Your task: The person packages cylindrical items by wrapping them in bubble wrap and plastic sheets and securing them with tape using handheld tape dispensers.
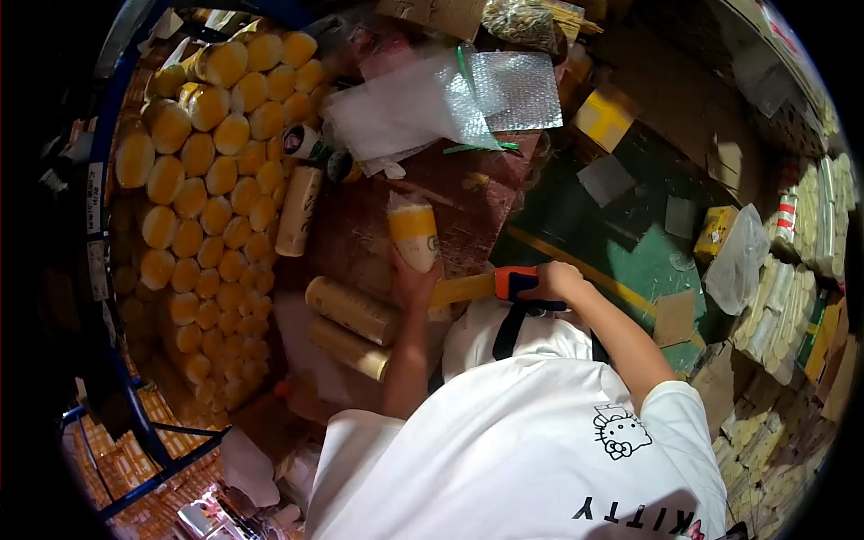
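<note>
My left hand (417, 281) is wrapped round a cylindrical tube (414, 229), which stands up with its wide end away from me. A band of yellow tape runs round its upper part, and dark print shows on one side. My right hand (560, 283) grips an orange and blue tape dispenser (515, 283). From it a stretched strip of yellow tape (463, 290) reaches left to the base of the tube, close by my left hand. Two brown tubes (353, 310) lie beside my left forearm, and another printed brown tube (299, 211) lies farther left.
Many yellow-ended tubes (216, 214) are stacked in a blue-framed rack on the left. Bubble wrap (516, 90) and plastic sheeting (396, 112) cover the far part of the red table (477, 216). Yellow boxes (605, 117), cardboard and a plastic bag (736, 261) are at the right.
</note>
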